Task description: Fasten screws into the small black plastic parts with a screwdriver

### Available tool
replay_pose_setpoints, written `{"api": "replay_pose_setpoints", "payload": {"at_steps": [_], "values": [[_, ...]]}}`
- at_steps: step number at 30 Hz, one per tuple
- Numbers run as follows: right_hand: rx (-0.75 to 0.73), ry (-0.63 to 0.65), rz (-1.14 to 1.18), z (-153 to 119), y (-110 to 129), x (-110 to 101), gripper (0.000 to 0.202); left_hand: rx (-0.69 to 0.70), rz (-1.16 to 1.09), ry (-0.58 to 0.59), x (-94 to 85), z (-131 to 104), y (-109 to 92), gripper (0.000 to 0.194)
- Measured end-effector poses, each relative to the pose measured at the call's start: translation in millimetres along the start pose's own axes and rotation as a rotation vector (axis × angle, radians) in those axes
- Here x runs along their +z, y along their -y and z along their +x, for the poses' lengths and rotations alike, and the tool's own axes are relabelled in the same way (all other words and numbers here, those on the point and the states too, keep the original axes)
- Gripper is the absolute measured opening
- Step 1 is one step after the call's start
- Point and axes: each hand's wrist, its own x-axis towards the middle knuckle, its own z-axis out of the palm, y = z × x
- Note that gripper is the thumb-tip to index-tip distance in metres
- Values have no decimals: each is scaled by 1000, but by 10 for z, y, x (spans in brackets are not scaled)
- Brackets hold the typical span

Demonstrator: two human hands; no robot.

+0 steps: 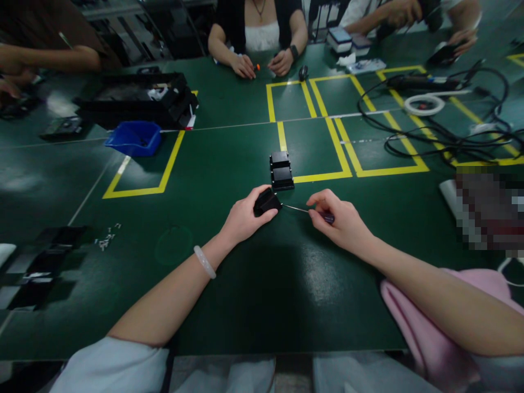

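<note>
The left hand [241, 218] is holding a small black rectangular block [264, 202] above the green surface [254, 305], fingers clamped around it. The right hand [344, 221] is gripping a dark-handled, thin-shafted screwdriver [295, 208], fingers closed on the handle. The tip is meeting the block's right edge, apparently at a screw; turning is likely requiring an aligned shaft. Similar black blocks [282, 176] are lying just beyond.

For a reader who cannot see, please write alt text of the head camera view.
The left hand holds a small black block while the right hand points a thin dark-handled metal tool at its edge, over a green table with yellow outlines. Similar black pieces lie just beyond; a blue plastic tray sits farther left.
</note>
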Motion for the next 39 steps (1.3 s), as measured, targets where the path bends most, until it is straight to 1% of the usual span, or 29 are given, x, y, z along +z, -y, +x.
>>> {"api": "replay_pose_setpoints", "payload": {"at_steps": [6,12,19,21,25,28,33,39], "values": [[46,42,29,-5,2,-12,9,-7,-4,12,-5,1,-4,64],[14,-13,-1,-3,-1,-5,13,-1,5,-2,-3,-4,3,63],[50,27,29,4,9,-13,10,6,-3,1,-1,-5,16,63],[49,14,16,5,4,-9,9,5,-6,3,-3,-4,14,64],[32,-20,-14,5,2,-5,15,1,-6,8,-7,-2,5,64],[37,-9,-2,8,14,-15,15,3,-7,7,-6,-4,4,63],[69,8,34,11,21,-20,9,8,-21,3,-8,-10,-1,62],[27,-32,12,5,4,-2,13,-1,-20,-5,-2,-5,-1,63]]}}
